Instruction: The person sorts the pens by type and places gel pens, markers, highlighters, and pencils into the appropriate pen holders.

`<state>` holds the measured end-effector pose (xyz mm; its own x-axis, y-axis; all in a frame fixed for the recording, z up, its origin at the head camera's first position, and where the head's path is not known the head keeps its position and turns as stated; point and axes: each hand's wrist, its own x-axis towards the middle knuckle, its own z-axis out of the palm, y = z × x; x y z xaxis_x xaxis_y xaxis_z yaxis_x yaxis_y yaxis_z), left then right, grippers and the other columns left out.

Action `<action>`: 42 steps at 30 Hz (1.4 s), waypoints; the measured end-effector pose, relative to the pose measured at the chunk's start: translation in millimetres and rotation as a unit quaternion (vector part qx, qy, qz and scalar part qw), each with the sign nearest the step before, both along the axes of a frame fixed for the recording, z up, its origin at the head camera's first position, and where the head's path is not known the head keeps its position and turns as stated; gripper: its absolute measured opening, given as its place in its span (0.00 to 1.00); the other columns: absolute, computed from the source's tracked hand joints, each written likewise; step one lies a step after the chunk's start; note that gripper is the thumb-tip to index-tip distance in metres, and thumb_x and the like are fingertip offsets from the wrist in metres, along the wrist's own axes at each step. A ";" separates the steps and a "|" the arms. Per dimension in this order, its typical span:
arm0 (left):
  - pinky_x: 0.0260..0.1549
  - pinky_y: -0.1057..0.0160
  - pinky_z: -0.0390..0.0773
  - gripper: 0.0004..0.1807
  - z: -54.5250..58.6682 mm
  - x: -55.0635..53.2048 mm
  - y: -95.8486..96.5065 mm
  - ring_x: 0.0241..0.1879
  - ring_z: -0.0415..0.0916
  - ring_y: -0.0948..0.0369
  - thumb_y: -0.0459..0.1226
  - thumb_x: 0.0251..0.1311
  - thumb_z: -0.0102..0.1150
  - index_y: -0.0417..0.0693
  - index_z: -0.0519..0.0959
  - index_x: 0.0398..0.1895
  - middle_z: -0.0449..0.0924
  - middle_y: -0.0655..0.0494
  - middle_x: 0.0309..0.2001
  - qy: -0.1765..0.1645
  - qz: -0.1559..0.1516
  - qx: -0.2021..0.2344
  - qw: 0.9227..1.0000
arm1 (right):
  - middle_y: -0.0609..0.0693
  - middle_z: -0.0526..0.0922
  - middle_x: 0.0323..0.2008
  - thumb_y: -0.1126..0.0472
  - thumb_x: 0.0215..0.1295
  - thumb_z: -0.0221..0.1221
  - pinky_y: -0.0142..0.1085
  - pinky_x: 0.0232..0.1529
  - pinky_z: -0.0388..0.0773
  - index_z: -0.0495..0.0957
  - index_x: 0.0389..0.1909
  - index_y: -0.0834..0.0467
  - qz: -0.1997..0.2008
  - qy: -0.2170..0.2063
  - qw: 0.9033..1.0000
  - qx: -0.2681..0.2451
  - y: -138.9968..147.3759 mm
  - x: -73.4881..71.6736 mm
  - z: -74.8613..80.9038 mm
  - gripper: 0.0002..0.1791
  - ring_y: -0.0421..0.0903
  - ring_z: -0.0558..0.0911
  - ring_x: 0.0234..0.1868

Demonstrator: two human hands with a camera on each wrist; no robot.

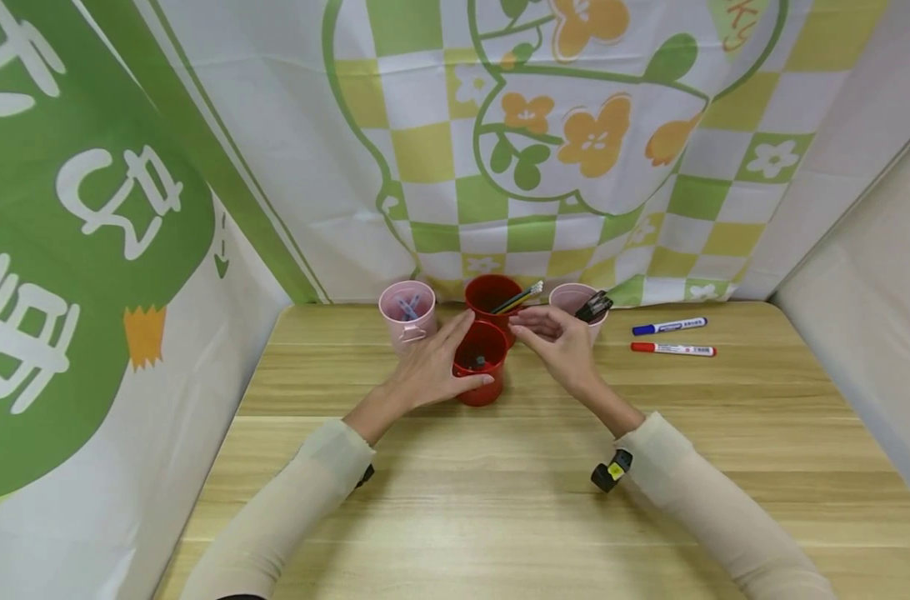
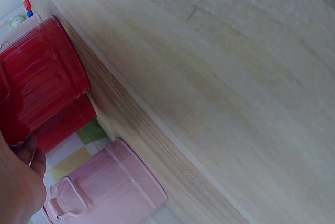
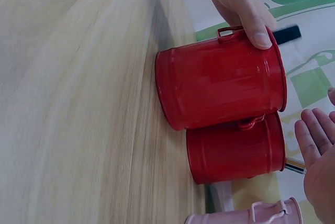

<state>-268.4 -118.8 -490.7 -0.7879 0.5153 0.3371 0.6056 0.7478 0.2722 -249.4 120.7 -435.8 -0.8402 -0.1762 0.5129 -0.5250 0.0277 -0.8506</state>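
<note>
My left hand (image 1: 432,367) grips the rim of the front red bucket (image 1: 491,390), its thumb at the front and its fingers along the left side. Small dark items, too small to tell, show inside that bucket (image 3: 220,90). Behind it stands a second red bucket (image 1: 485,287) with several pencils (image 1: 521,297) leaning to the right. My right hand (image 1: 563,346) hovers by the pencils' side with loosely bent fingers and nothing visible in them. In the right wrist view, the right hand (image 3: 322,177) has its fingers extended beside the rear bucket (image 3: 235,150).
A pink bucket (image 1: 395,321) with light blue pens (image 1: 407,307) stands on the left. Another pink bucket (image 1: 571,296) holds black pens (image 1: 594,307) behind my right hand. A blue marker (image 1: 669,326) and a red marker (image 1: 673,349) lie on the wooden table (image 1: 462,517) at right.
</note>
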 end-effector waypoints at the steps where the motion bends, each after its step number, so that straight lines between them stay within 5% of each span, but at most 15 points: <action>1: 0.66 0.51 0.65 0.58 -0.1 0.0 0.1 0.72 0.58 0.56 0.73 0.52 0.51 0.48 0.52 0.77 0.55 0.52 0.75 0.002 0.000 -0.001 1.000 | 0.70 0.84 0.40 0.75 0.57 0.65 0.32 0.42 0.82 0.78 0.45 0.76 0.002 -0.002 1.000 0.001 1.3 0.4 0.0 0.14 0.52 0.87 0.42; 5: 0.65 0.49 0.66 0.58 0.1 0.1 0.1 0.71 0.59 0.56 0.73 0.52 0.51 0.47 0.52 0.77 0.56 0.51 0.75 0.007 -0.001 0.000 1.000 | 0.69 0.84 0.41 0.74 0.57 0.65 0.32 0.42 0.82 0.79 0.45 0.75 0.004 0.004 1.000 0.016 7.5 1.7 0.4 0.15 0.50 0.87 0.42; 9: 0.65 0.50 0.66 0.58 0.3 0.2 0.3 0.71 0.59 0.56 0.73 0.52 0.52 0.47 0.52 0.77 0.56 0.51 0.75 0.005 0.001 0.000 1.000 | 0.69 0.84 0.42 0.75 0.57 0.65 0.34 0.42 0.82 0.78 0.46 0.76 0.007 0.019 0.999 0.033 15.1 3.0 2.2 0.15 0.59 0.85 0.43; 17: 0.65 0.50 0.65 0.58 0.5 1.2 -0.7 0.72 0.59 0.55 0.72 0.52 0.53 0.47 0.52 0.77 0.56 0.51 0.75 0.004 -0.001 0.004 1.000 | 0.71 0.83 0.41 0.78 0.53 0.66 0.44 0.42 0.83 0.77 0.46 0.77 0.008 0.089 0.992 0.089 30.3 5.7 10.5 0.18 0.68 0.84 0.41; 22: 0.65 0.50 0.66 0.58 -0.8 0.9 -1.3 0.71 0.59 0.55 0.73 0.52 0.52 0.48 0.53 0.77 0.57 0.51 0.75 0.012 0.003 0.003 1.000 | 0.67 0.85 0.42 0.78 0.51 0.68 0.44 0.43 0.82 0.79 0.47 0.72 -0.002 0.122 0.985 0.119 47.0 -5.0 -1.6 0.20 0.64 0.84 0.42; 27: 0.64 0.50 0.67 0.58 -0.5 0.4 -1.0 0.71 0.60 0.55 0.73 0.51 0.52 0.47 0.54 0.77 0.58 0.50 0.74 0.018 0.000 0.005 1.000 | 0.57 0.87 0.41 0.70 0.47 0.74 0.29 0.43 0.80 0.83 0.45 0.65 -0.056 0.177 0.965 0.187 65.1 -11.9 -7.3 0.21 0.53 0.86 0.42; 32: 0.64 0.48 0.67 0.57 0.2 -0.4 -0.2 0.71 0.60 0.55 0.73 0.52 0.52 0.46 0.55 0.76 0.58 0.50 0.74 0.022 -0.003 0.008 1.000 | 0.54 0.87 0.43 0.66 0.45 0.75 0.24 0.46 0.76 0.83 0.46 0.63 -0.078 0.228 0.941 0.240 80.6 -11.7 -2.1 0.24 0.50 0.86 0.42; 42: 0.65 0.49 0.65 0.58 2.3 1.9 0.3 0.72 0.59 0.56 0.73 0.51 0.51 0.47 0.54 0.77 0.55 0.52 0.75 0.000 -0.002 0.008 1.000 | 0.54 0.87 0.44 0.69 0.42 0.76 0.23 0.52 0.74 0.82 0.48 0.63 -0.075 0.249 0.927 0.271 105.1 -12.8 4.2 0.27 0.52 0.86 0.43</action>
<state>-266.5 -118.5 -488.4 -0.7861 0.5123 0.3458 0.6081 0.7412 0.2843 -262.2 225.8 -431.6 -0.5589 -0.4218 0.7139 -0.8048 0.4834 -0.3444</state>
